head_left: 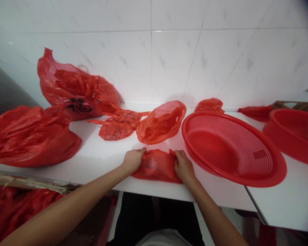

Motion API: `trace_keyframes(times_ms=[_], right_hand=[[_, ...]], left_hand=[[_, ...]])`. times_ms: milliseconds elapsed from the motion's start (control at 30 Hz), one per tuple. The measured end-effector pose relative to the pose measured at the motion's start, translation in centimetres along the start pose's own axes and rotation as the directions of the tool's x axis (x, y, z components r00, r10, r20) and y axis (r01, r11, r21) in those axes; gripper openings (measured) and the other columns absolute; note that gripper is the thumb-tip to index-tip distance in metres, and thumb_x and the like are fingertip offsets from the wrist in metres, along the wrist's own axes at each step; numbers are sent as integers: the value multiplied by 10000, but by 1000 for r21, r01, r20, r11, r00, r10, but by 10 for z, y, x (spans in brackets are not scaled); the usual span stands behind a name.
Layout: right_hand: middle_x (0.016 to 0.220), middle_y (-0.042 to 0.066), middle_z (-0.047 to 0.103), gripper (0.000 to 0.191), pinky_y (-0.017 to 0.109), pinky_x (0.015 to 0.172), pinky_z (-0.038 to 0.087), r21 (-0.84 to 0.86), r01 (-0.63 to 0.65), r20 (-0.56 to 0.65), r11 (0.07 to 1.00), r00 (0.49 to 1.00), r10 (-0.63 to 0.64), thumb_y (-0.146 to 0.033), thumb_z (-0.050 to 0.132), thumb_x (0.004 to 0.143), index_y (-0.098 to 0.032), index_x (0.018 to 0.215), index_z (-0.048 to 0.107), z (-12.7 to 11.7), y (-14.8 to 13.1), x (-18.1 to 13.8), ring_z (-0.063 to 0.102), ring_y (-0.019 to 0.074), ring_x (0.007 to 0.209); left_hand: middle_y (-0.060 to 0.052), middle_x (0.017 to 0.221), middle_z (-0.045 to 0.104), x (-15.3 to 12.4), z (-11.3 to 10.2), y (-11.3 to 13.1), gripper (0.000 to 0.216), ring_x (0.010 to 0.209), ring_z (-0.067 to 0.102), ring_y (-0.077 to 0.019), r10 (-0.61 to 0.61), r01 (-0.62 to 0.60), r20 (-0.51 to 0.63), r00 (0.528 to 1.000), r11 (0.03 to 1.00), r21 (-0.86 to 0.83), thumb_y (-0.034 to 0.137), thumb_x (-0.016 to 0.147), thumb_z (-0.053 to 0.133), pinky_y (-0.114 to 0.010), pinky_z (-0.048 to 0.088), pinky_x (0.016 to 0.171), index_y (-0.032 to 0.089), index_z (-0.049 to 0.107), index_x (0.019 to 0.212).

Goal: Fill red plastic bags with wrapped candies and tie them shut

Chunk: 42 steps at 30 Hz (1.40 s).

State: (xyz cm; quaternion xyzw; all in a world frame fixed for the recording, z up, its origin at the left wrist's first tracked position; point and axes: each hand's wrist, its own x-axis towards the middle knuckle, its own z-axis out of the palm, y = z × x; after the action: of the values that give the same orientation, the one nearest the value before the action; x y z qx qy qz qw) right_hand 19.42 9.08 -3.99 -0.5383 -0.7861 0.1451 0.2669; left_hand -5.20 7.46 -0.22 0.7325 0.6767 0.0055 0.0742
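Observation:
A red plastic bag lies near the front edge of the white table, between my two hands. My left hand is closed on its upper left corner. On the other side, my right hand grips the upper right corner. The bag looks bulged, but its contents are hidden behind the red film. Just behind it sits an open red bag with its mouth up. Two small filled red bags with loose handles, one in front, rest to the left of that.
A red colander stands to the right, with a red basin beyond it. Large red bags fill the left side. Below the table's left edge is a box of red bags. A tiled wall closes off the back.

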Motion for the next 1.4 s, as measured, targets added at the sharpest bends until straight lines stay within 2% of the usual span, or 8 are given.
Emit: trace_keyframes(times_ms=[200,333,500,633,733,833,1100,1400], right_hand=[[979,50,511,375,233,648,396,99,-7,27,995,1000,4,-9,344,797,-204,1033,560,-8,-2,-7,553,154,806],[1021,46,533,404,251,704,409,143,-75,66,987,996,66,-17,371,763,-219,1053,567,-12,-2,-5,563,164,859],[998,29,577,158,278,762,421,320,-215,157,923,972,173,-214,428,849,-225,927,565,-17,-17,6,568,175,899],[971,58,593,269,302,743,398,113,-167,90,980,984,157,-464,487,879,-213,937,569,-9,-39,10,561,216,895],[934,59,596,213,274,687,373,-11,-77,85,997,993,77,-404,493,897,-199,921,546,-1,-43,10,566,193,822],[909,33,614,140,242,635,346,6,-57,117,998,992,55,-316,443,930,-208,897,524,3,-39,11,576,155,763],[850,6,674,190,251,553,254,-98,-66,153,993,985,81,-358,388,961,-221,910,509,3,-37,21,597,160,702],[862,33,678,230,265,542,221,-160,-72,141,985,985,95,-376,347,972,-223,954,519,9,-38,24,592,172,677]], left_hand=[[-54,841,706,-12,1,-9,236,759,656,-242,54,-55,-19,998,996,-77,305,921,382,-309,403,635,254,611,953],[-54,909,698,-11,1,-11,330,875,637,-234,60,-75,-81,995,979,-191,380,949,336,-322,438,756,231,628,911],[-80,1050,665,-5,-3,6,473,972,609,-179,-23,-40,-174,984,936,-351,395,986,156,-282,451,853,177,574,1026],[-71,1022,642,-4,1,31,384,963,597,-182,10,-79,-190,982,930,-358,407,979,222,-288,447,845,194,540,953],[-48,908,654,0,3,42,315,819,622,-203,65,-104,-136,989,947,-305,408,963,284,-308,452,725,218,525,893],[-60,849,668,9,3,43,291,738,631,-236,86,-102,-77,993,966,-238,408,955,297,-331,433,658,226,523,927],[-99,828,674,21,0,43,243,755,648,-279,72,-69,20,997,990,-122,314,938,306,-354,431,642,212,525,963],[-90,870,686,25,-1,45,208,795,652,-257,55,-53,25,998,995,-83,214,918,326,-338,432,661,209,530,961]])
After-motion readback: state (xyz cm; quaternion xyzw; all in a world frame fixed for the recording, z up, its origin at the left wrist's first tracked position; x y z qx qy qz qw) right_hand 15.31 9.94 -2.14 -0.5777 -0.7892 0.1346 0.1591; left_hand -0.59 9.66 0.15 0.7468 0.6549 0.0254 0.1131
